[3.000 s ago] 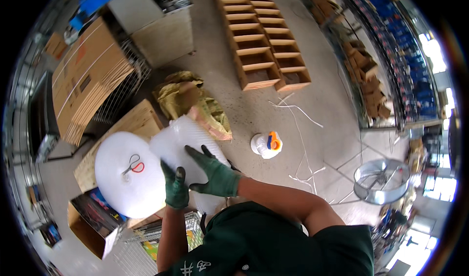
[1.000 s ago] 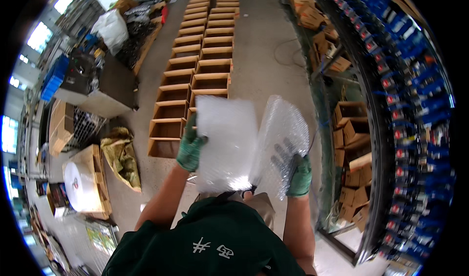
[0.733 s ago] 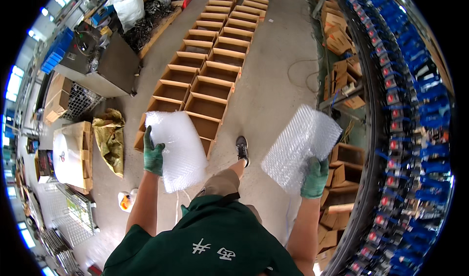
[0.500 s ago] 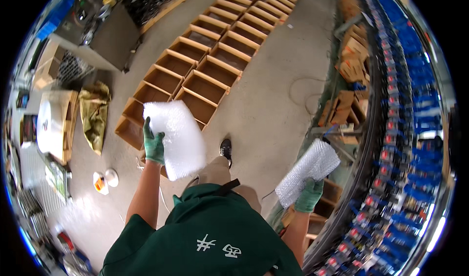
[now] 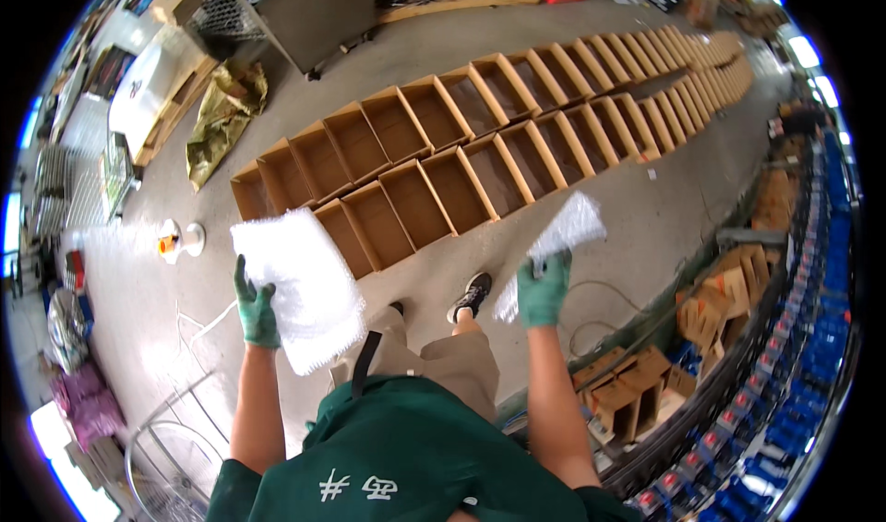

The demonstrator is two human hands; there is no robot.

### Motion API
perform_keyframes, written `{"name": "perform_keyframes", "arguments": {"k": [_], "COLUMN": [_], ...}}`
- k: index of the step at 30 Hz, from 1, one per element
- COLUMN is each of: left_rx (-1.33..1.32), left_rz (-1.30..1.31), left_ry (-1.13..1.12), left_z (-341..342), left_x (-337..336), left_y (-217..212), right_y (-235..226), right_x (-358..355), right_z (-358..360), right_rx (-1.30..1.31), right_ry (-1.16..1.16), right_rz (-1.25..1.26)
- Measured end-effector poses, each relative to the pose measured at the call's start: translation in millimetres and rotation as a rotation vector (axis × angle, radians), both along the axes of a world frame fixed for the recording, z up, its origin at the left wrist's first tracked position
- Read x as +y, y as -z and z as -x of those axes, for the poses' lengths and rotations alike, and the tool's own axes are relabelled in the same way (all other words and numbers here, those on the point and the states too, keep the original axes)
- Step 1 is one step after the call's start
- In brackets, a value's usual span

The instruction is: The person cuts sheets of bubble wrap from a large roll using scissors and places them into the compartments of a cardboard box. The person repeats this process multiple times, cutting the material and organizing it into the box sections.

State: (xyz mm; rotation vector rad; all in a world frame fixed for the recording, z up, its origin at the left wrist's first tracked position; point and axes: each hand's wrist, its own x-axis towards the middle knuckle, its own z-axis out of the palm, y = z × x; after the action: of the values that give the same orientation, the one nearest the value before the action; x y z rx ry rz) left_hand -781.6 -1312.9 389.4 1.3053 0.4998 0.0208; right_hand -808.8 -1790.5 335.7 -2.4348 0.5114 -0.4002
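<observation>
My left hand (image 5: 257, 313), in a green glove, grips the left side of a thick stack of bubble wrap sheets (image 5: 305, 287), thumb on top. My right hand (image 5: 544, 289), gloved alike, is closed round a thinner piece of bubble wrap (image 5: 570, 228) that tilts up on edge. Both pieces are held above the floor in front of me, apart from each other. Beyond them, long rows of open cardboard boxes (image 5: 413, 204) stand on the floor; the left stack overlaps the nearest boxes in view.
A conveyor line with blue and red parts (image 5: 796, 337) curves along the right, with loose cardboard boxes (image 5: 637, 388) beside it. On the left are a crumpled olive sack (image 5: 226, 116), a pallet (image 5: 175, 107), a white spool (image 5: 192, 238) and a metal wire stand (image 5: 175, 448). A grey cabinet (image 5: 314, 19) stands behind.
My body has turned to the right, so the box rows now run across the view. My right hand has swung inward from beside the conveyor, and its bubble wrap now shows more edge-on.
</observation>
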Motion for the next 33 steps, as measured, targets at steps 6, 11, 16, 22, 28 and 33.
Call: {"name": "perform_keyframes", "arguments": {"k": [6, 11, 16, 22, 28, 33], "left_rx": [0.079, 0.110, 0.205, 0.260, 0.290, 0.170], "left_rz": [-0.114, -0.004, 0.120, 0.394, 0.474, 0.543], "left_ry": [-0.135, -0.083, -0.065, -0.109, -0.127, 0.109], "left_z": [5, -37, -67, -90, -98, -132], "left_x": [-60, -132, -205, -278, -321, -325], "left_y": [52, 130, 240, 395, 457, 479], "right_y": [29, 117, 285, 556, 703, 786], "right_x": [-1, 42, 77, 74, 92, -52], "right_z": [-224, -366, -489, -577, -600, -711], "right_rx": [-0.184, -0.057, 0.177, 0.350, 0.554, 0.469], "right_ry": [-0.267, -0.416, -0.488, -0.603, -1.254, -1.356], "right_rz": [0.079, 0.183, 0.249, 0.397, 1.296, 0.768]}}
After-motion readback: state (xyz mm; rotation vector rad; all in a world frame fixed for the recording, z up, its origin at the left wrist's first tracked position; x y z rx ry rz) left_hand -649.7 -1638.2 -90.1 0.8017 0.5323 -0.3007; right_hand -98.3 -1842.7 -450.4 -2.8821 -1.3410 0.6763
